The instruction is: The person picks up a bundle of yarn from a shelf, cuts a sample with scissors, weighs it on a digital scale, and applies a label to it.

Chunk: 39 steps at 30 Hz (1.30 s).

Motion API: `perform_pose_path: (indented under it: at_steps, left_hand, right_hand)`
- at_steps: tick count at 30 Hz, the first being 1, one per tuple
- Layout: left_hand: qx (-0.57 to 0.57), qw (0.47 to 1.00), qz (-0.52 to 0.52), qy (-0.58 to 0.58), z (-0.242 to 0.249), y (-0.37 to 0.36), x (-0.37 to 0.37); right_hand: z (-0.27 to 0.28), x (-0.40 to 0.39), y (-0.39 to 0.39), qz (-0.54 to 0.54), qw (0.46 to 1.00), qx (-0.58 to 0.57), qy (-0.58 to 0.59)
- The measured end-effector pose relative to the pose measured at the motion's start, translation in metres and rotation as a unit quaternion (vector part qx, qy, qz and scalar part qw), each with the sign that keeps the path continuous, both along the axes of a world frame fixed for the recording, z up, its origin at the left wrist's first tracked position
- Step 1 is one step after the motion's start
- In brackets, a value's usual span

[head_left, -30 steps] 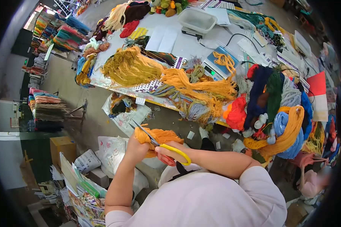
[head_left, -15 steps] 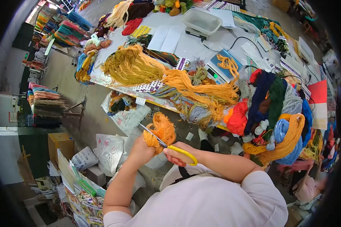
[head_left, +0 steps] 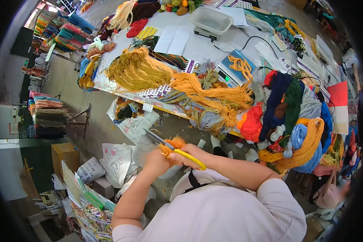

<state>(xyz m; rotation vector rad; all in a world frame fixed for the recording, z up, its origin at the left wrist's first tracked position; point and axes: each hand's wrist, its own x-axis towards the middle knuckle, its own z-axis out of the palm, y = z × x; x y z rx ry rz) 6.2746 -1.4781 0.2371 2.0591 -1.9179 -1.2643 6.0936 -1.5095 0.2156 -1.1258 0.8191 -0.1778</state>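
Close in front of my body, my left hand (head_left: 154,161) is wrapped round a bundle of orange yarn (head_left: 176,142). Right beside it, my right hand (head_left: 189,150) grips a pair of scissors (head_left: 194,160) by the yellow handles. The metal blades point up and left, lying across the near side of the yarn above my left hand. Whether the blades are parted I cannot make out. My fingers cover much of the bundle, and its lower part is hidden between the two hands.
Beyond my hands stands a table with golden yarn hanks (head_left: 205,90), a digital scale (head_left: 234,68) carrying orange yarn, and a plastic tub (head_left: 211,20). Coloured skeins (head_left: 284,105) hang over its right edge. White bags (head_left: 117,161) and a cardboard box (head_left: 64,155) sit on the floor at left.
The orange yarn has gone from a tall puffed loop to a smaller, lower bunch between my hands. My hands have drawn closer together, with the scissors still in the right one.
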Motion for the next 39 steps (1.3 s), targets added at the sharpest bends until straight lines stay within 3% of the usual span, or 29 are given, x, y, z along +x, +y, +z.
perform_pose_path:
  at_steps: [2, 3, 4, 6, 8, 9, 11, 12, 14, 16, 18, 19, 21, 22, 24, 25, 26, 27, 29, 30, 31, 32, 34, 36, 39]
  left_hand:
    - [-0.051, 0.998, 0.034, 0.027, 0.003, 0.001, 0.004]
    - [-0.099, 0.991, 0.069, 0.056, 0.005, 0.002, 0.007]
    - [-0.053, 0.988, 0.116, 0.088, 0.030, -0.002, 0.005]
    - [-0.245, 0.969, 0.027, -0.009, 0.040, 0.004, 0.034]
    - [-0.220, 0.925, 0.201, 0.235, 0.082, 0.007, 0.030]
    - [-0.205, 0.892, 0.240, 0.324, 0.099, 0.011, 0.028]
    - [-0.216, 0.793, 0.312, 0.477, 0.122, 0.014, 0.023]
    - [-0.198, 0.735, 0.280, 0.584, 0.127, 0.013, 0.025]
    - [-0.211, 0.673, 0.271, 0.655, 0.149, 0.003, 0.008]
    - [-0.173, 0.597, 0.120, 0.774, 0.155, -0.014, 0.025]
    - [-0.295, 0.564, 0.236, 0.734, 0.193, -0.019, 0.019]
    - [-0.318, 0.552, 0.085, 0.767, 0.190, -0.025, 0.032]
    - [-0.200, 0.567, -0.020, 0.799, 0.146, -0.036, 0.063]
    - [-0.089, 0.410, -0.137, 0.897, 0.134, -0.040, 0.052]
    - [0.026, 0.238, 0.097, 0.966, 0.107, -0.013, 0.029]
    - [-0.010, 0.419, 0.048, 0.907, 0.101, -0.002, 0.029]
    - [-0.043, 0.583, -0.001, 0.811, 0.095, 0.004, 0.030]
    - [-0.042, 0.579, -0.001, 0.814, 0.089, 0.008, 0.031]
    - [-0.130, 0.737, 0.061, 0.661, 0.079, 0.017, 0.031]
    - [-0.128, 0.713, 0.133, 0.676, 0.091, 0.021, 0.023]
    - [-0.130, 0.712, 0.132, 0.677, 0.090, 0.022, 0.025]
    - [-0.136, 0.694, 0.143, 0.692, 0.088, 0.022, 0.028]
    - [-0.143, 0.676, 0.157, 0.706, 0.084, 0.024, 0.034]
    - [-0.184, 0.671, 0.213, 0.686, 0.079, 0.028, 0.035]
    - [-0.228, 0.679, 0.240, 0.655, 0.062, 0.027, 0.040]
  right_hand:
    - [-0.035, -0.001, 0.010, -0.124, 0.989, -0.049, -0.064]
    - [-0.008, -0.016, -0.005, -0.166, 0.982, 0.090, -0.012]
    - [-0.010, -0.021, -0.009, -0.238, 0.966, 0.091, -0.038]
    - [-0.015, -0.035, -0.013, -0.251, 0.966, -0.040, 0.043]
    - [-0.020, -0.039, -0.010, -0.236, 0.956, -0.173, 0.021]
    - [-0.007, -0.037, -0.011, -0.170, 0.965, -0.195, 0.041]
    - [0.020, -0.014, -0.008, -0.153, 0.956, -0.234, -0.090]
    - [0.017, 0.005, -0.010, -0.143, 0.943, -0.222, -0.205]
    - [0.054, 0.035, -0.010, -0.075, 0.938, -0.176, -0.289]
    - [0.110, 0.052, -0.011, -0.063, 0.931, -0.145, -0.328]
    - [0.140, 0.072, -0.025, -0.069, 0.917, -0.186, -0.347]
    - [0.152, 0.084, -0.032, -0.072, 0.899, -0.212, -0.376]
    - [0.191, 0.091, -0.036, -0.083, 0.897, -0.189, -0.391]
    - [0.210, 0.094, -0.039, -0.069, 0.899, -0.174, -0.397]
    - [0.227, 0.099, -0.048, -0.109, 0.912, -0.197, -0.343]
    - [0.225, 0.102, -0.060, -0.120, 0.925, -0.194, -0.303]
    - [0.219, 0.107, -0.066, -0.126, 0.902, -0.192, -0.366]
    - [0.209, 0.112, -0.074, -0.126, 0.903, -0.193, -0.361]
    - [0.184, 0.119, -0.085, -0.192, 0.904, -0.214, -0.317]
    - [0.172, 0.115, -0.089, -0.189, 0.919, -0.273, -0.213]
    - [0.159, 0.108, -0.094, -0.184, 0.920, -0.329, -0.108]
    - [0.140, 0.103, -0.098, -0.204, 0.933, -0.275, -0.114]
    - [0.107, 0.081, -0.088, -0.204, 0.889, -0.400, -0.088]
    - [0.091, 0.046, -0.068, -0.115, 0.921, -0.358, -0.101]
    - [0.097, 0.009, -0.013, 0.012, 0.973, -0.177, -0.148]
